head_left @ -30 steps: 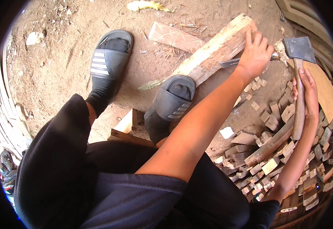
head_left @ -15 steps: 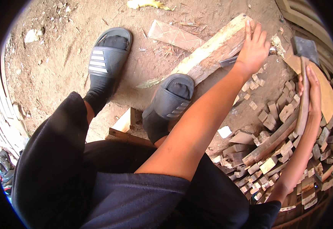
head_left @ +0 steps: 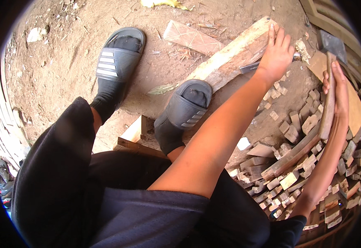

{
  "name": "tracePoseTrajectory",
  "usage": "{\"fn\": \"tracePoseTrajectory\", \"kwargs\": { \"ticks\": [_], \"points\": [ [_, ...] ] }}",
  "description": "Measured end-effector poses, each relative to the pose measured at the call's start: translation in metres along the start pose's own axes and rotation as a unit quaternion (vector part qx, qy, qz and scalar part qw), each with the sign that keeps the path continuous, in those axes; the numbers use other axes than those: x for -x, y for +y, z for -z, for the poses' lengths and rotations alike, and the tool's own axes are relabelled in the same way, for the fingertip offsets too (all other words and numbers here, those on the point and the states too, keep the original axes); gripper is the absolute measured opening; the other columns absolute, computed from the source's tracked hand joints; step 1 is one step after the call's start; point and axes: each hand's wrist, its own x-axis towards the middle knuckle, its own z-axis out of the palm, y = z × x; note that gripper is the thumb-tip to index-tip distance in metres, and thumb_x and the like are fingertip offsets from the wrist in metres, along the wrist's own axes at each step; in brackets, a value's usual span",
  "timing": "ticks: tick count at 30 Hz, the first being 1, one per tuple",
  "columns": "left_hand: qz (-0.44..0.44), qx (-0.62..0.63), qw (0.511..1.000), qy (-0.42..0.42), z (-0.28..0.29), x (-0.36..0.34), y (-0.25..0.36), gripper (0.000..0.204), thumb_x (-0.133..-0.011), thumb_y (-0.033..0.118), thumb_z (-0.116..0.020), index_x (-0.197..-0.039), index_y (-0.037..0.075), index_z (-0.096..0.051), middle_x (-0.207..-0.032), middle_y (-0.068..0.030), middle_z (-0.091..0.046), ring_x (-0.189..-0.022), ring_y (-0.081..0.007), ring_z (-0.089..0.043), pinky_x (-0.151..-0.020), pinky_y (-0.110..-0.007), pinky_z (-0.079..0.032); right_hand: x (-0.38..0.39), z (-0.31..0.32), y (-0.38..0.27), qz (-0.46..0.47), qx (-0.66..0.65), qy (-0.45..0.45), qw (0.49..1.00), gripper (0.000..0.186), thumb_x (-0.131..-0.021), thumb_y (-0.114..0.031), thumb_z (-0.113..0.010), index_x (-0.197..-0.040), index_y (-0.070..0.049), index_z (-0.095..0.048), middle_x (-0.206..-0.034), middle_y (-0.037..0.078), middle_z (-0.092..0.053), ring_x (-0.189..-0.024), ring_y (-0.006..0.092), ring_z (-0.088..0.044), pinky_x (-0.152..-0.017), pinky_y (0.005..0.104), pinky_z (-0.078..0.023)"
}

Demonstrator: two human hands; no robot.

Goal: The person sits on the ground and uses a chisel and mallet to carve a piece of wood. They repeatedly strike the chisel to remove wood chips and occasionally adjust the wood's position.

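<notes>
My left hand (head_left: 276,53) reaches across to the upper end of a thick, pale, rough-hewn length of wood (head_left: 234,53). Its fingers lie over that end; the thumb is hidden. The wood slants down to my right foot. Close under my left wrist shows a dark flat strip (head_left: 250,67) with print on it, partly hidden. At the right, my right hand (head_left: 338,89) is closed round the wooden handle of a hatchet (head_left: 328,99). Its broad dark metal head points up and away, apart from the wood.
My feet wear dark slides (head_left: 120,53) on bare earth. A flat board (head_left: 193,37) with scored lines lies beyond the wood. Stacked wood offcuts (head_left: 290,180) fill the lower right. A wooden block (head_left: 135,131) stands between my legs; slatted boards (head_left: 333,20) edge the upper right.
The hatchet and my right hand have shifted slightly up in the picture. My left hand stays on the wood, and the wood itself lies almost the same.
</notes>
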Motion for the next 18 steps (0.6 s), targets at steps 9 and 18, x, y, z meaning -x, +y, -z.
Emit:
{"fn": "tracePoseTrajectory", "kwargs": {
  "ticks": [9,18],
  "points": [
    [0.001,-0.021,1.0,-0.012,0.003,0.0,0.0,0.032,-0.072,0.021,-0.062,-0.097,0.001,-0.059,-0.118,-0.0194,-0.046,-0.126,-0.039,-0.03,-0.107,-0.062,-0.008,0.004,0.015,-0.005,-0.01,-0.063,-0.037,0.997,0.032,-0.095,-0.028,-0.049,-0.118,-0.007,-0.044,-0.069,0.0,-0.047,-0.045,0.0033,-0.041,-0.037,0.017,-0.034],
    [-0.008,-0.059,0.998,-0.009,0.002,0.001,-0.003,0.03,-0.074,0.019,-0.061,-0.097,0.0,-0.059,-0.115,-0.0193,-0.048,-0.125,-0.0385,-0.032,-0.108,-0.062,-0.008,0.02,0.005,0.004,-0.064,-0.022,-0.08,0.994,0.028,-0.094,-0.029,-0.05,-0.114,-0.008,-0.046,-0.068,0.001,-0.048,-0.044,0.0048,-0.041,-0.037,0.0176,-0.035]
  ]
}}
